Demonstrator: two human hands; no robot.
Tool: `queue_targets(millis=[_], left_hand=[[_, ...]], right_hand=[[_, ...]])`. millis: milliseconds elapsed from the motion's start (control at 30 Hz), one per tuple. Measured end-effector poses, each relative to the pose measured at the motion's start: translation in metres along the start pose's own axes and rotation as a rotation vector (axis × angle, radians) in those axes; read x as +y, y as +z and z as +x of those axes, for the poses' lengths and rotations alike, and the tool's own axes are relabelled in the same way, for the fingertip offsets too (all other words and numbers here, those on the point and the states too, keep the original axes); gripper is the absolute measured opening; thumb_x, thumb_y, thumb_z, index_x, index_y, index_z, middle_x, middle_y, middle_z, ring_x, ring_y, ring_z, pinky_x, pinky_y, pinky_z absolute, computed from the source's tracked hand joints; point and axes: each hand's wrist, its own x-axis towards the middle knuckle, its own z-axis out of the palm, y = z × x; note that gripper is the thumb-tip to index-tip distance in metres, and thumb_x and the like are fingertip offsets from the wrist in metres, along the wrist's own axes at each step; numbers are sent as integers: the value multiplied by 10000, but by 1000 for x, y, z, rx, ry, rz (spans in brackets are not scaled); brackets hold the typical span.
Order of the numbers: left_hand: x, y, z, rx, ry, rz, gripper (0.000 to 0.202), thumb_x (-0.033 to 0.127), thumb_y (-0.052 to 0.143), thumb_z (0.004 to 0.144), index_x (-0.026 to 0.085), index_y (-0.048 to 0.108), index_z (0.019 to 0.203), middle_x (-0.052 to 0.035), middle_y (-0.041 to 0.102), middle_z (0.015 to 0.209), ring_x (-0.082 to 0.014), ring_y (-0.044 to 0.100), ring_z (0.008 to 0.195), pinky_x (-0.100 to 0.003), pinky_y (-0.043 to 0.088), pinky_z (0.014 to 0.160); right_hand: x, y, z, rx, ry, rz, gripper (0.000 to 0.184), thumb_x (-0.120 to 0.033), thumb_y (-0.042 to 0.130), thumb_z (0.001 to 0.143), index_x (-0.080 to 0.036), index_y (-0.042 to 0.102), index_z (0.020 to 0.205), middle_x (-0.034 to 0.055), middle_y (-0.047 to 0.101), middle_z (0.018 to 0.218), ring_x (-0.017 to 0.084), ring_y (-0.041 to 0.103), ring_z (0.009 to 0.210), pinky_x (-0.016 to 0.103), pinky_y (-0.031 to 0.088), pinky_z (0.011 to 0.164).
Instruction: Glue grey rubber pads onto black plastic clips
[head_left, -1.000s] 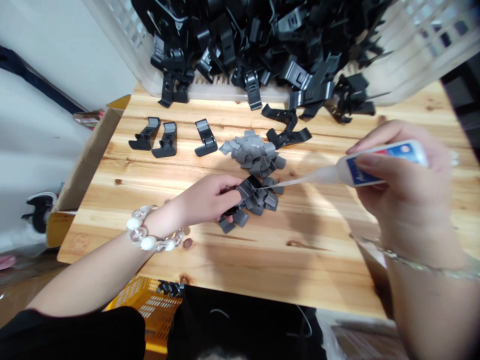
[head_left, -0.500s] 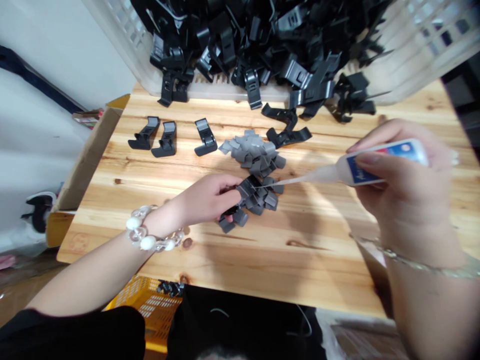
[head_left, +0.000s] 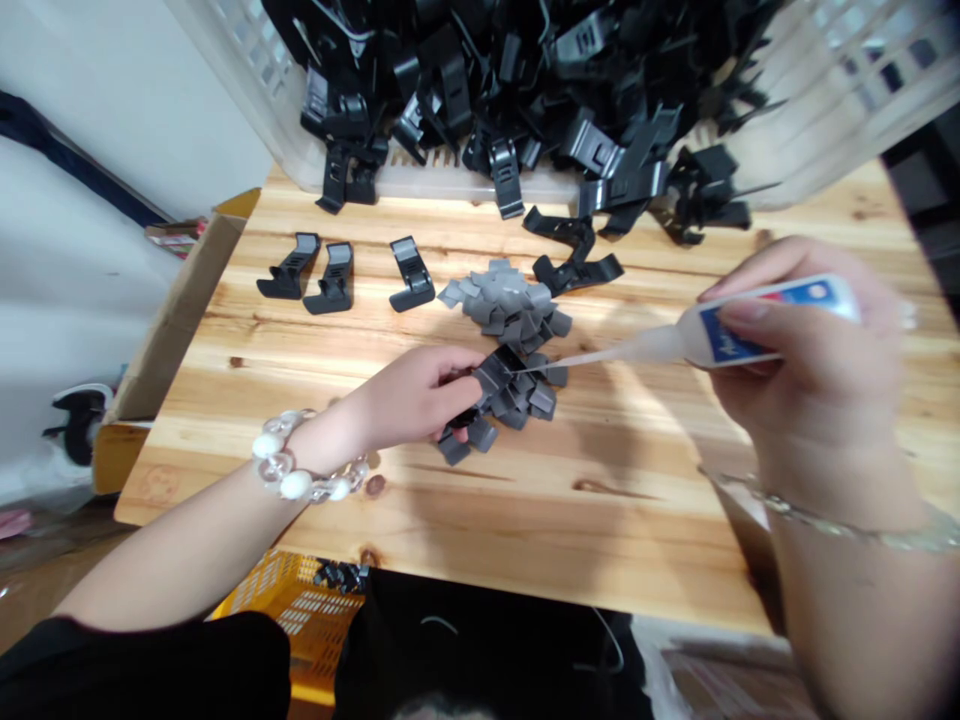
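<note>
My left hand (head_left: 420, 398) is closed around a black plastic clip (head_left: 496, 370), holding it above the nearer pile of small grey pads (head_left: 541, 400). In my right hand (head_left: 806, 370) is a white glue bottle (head_left: 776, 318) with a blue label, tilted so its long thin nozzle points left. The nozzle tip is at the clip's upper face; whether it touches, I cannot tell. A second pile of grey pads (head_left: 502, 295) lies just beyond. Three black clips with grey pads, including one bent clip (head_left: 411, 273), stand to the left of that pile.
A white plastic basket (head_left: 480, 185) heaped with black clips (head_left: 442, 80) fills the far side of the wooden table (head_left: 510, 540). Loose clips (head_left: 574, 260) lie in front of it. A yellow crate (head_left: 300, 630) sits below the near edge, and a cardboard box (head_left: 176, 310) stands at the left.
My right hand has drawn the glue bottle very slightly to the right, its nozzle tip shifting a little along the clip. My left hand stays practically still with the clip.
</note>
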Motion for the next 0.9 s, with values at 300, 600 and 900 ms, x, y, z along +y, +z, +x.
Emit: queue_targets(millis=[300, 600, 900], left_hand=[[2, -1, 0, -2, 2, -4, 197, 190, 458, 873, 165, 644, 933, 11, 642, 630, -89, 586, 505, -157, 438, 438], [1, 5, 0, 64, -1, -375, 135, 243, 463, 941, 145, 551, 968, -48, 667, 813, -164, 695, 757, -261, 575, 639], [-4, 16, -3, -24, 40, -413, 283, 294, 503, 953, 161, 530, 1201, -77, 702, 938, -152, 678, 798, -230, 546, 620]], right_hand=[[-6, 2, 2, -3, 54, 125, 44, -141, 650, 610, -183, 662, 612, -49, 418, 384, 76, 282, 332, 250, 151, 316], [-4, 5, 3, -69, 204, 329, 227, -326, 779, 691, -214, 605, 785, -6, 633, 589, 102, 491, 423, 220, 231, 336], [-3, 28, -22, -377, 568, 272, 334, -189, 825, 648, -208, 607, 900, -24, 642, 742, 129, 644, 592, 187, 440, 378]])
